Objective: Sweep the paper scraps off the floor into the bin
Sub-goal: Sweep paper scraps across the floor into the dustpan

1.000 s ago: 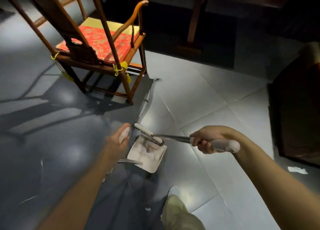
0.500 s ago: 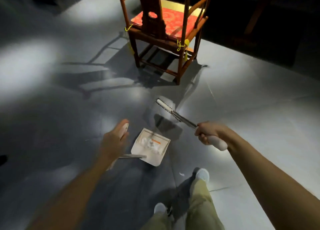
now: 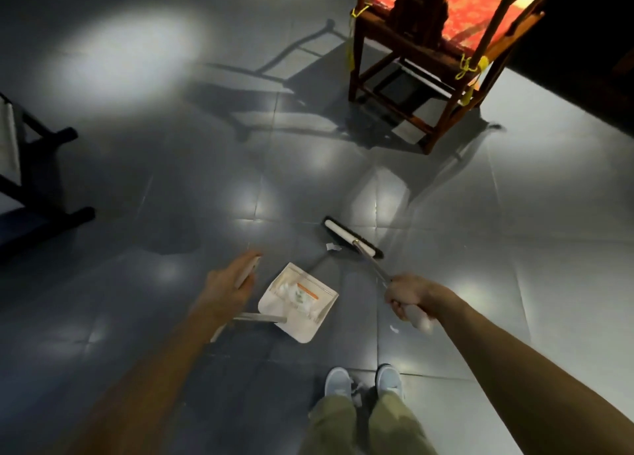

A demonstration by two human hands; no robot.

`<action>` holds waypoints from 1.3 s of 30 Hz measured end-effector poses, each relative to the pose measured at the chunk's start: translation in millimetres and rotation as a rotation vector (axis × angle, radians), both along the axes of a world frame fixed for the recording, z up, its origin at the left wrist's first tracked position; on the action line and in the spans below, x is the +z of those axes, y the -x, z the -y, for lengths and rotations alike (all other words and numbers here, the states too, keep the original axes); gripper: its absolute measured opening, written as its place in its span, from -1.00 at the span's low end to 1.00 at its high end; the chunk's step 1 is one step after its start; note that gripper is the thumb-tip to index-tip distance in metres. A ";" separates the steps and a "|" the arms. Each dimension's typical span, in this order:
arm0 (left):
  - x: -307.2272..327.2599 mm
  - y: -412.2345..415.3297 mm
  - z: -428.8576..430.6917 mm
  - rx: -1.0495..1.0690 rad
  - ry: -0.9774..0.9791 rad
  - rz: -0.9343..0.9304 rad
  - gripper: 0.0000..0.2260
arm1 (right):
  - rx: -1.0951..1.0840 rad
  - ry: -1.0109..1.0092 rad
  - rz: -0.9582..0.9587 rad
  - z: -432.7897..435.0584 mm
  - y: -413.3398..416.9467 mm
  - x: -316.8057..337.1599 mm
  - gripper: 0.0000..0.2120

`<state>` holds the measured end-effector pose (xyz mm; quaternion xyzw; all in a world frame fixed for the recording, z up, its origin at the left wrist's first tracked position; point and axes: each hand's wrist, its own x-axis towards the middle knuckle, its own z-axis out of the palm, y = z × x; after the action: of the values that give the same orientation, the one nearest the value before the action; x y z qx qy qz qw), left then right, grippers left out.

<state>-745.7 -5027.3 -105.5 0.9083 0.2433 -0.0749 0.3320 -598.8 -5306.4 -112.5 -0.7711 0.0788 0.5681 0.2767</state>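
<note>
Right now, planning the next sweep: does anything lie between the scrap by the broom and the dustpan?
Nothing visible does. Only bare floor and a thin shadow lie between the paper scrap beside the broom and the dustpan.

Left hand (image 3: 226, 288) grips a loaded dustpan (image 3: 302, 331); right hand (image 3: 408, 295) holds a broom (image 3: 343, 234) just beside a paper scrap (image 3: 332, 247).

Open floor (image 3: 144, 166) lies far left; the chair (image 3: 429, 87) blocks far right, a dark stand (image 3: 37, 194) the left edge.
</note>
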 end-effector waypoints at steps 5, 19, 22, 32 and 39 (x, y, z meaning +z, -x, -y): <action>12.0 -13.1 2.6 -0.103 0.007 0.043 -0.66 | 0.115 -0.030 -0.084 -21.7 31.3 4.8 -0.83; 28.5 57.5 74.5 -0.001 -0.010 0.002 -0.61 | -0.256 -0.201 -0.176 83.7 96.6 59.5 -0.85; 31.7 91.0 104.3 -0.023 -0.046 0.050 -0.66 | -0.344 -0.243 -0.051 128.8 131.9 52.7 -0.79; 32.0 181.7 164.9 -0.092 0.012 -0.003 -0.65 | -0.430 -0.112 0.103 231.0 208.3 15.3 -0.85; 12.2 210.6 172.4 -0.164 0.039 -0.098 -0.65 | -0.337 -0.060 0.008 202.5 256.5 -1.5 -0.92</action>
<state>-956.3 -5199.7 -93.2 0.9138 0.1824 -0.1509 0.3302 -855.3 -5508.8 -114.0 -0.7405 0.1888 0.5128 0.3912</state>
